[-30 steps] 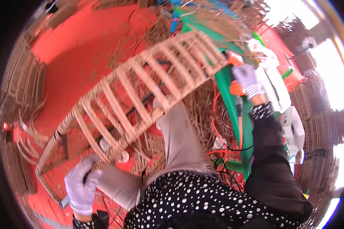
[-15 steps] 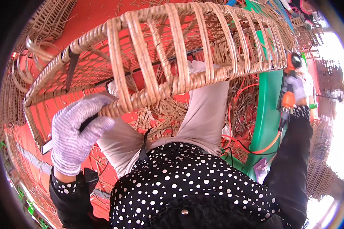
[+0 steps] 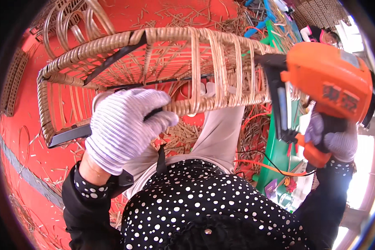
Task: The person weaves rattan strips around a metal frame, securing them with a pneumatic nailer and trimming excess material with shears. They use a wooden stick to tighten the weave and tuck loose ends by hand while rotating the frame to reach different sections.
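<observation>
Two gloved hands on the job, both busy. Far left: coils of cane (image 3: 77,23) lie on the red floor (image 3: 29,137), out of the way. Left hand (image 3: 123,127) is closed tight round the near rail of the wicker frame (image 3: 187,62), fingers wrapped over a black metal bar that runs along that rail; looks like the grip steadies the frame and keeps it tilted up off the lap so the woven side faces the tool. Cane scraps (image 3: 181,139) litter the floor under the frame, just past the knees. Frame spans the middle of view, its right end touching the nose of the orange nail gun (image 3: 327,85). Right hand (image 3: 333,139) is closed round the gun's handle from below, holding the black magazine upright against the frame's end slats. Can't tell whether a finger is on the trigger. Green bench (image 3: 279,150) sits behind the gun, an orange hose trailing across it.
</observation>
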Demonstrator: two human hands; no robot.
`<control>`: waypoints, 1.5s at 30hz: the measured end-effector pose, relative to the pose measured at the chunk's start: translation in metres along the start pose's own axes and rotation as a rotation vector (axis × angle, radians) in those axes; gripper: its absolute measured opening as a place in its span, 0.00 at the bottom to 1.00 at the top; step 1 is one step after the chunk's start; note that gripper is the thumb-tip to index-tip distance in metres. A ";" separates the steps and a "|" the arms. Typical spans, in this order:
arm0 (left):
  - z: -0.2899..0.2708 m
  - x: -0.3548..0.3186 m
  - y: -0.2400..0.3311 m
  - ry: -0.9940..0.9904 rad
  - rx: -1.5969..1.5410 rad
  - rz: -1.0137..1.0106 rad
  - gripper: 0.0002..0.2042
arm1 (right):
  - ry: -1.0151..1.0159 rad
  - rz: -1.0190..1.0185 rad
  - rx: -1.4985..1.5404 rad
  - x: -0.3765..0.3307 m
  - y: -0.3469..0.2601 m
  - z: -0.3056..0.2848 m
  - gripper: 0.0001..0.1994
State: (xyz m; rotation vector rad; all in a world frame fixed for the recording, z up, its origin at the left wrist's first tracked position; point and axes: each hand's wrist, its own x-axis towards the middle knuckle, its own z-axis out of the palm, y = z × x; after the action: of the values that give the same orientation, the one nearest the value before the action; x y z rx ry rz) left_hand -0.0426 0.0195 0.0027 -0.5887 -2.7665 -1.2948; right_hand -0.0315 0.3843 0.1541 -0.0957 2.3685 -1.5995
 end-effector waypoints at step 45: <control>0.000 -0.005 -0.003 -0.106 0.165 0.048 0.12 | -0.871 -0.173 -0.785 0.077 -0.071 0.119 0.26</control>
State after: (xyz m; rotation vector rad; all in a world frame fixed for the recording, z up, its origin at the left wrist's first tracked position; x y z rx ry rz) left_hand -0.0390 0.0162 -0.0006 -0.7265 -2.8872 -1.0419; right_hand -0.0805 0.2342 0.1635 -0.9478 2.0902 -0.3895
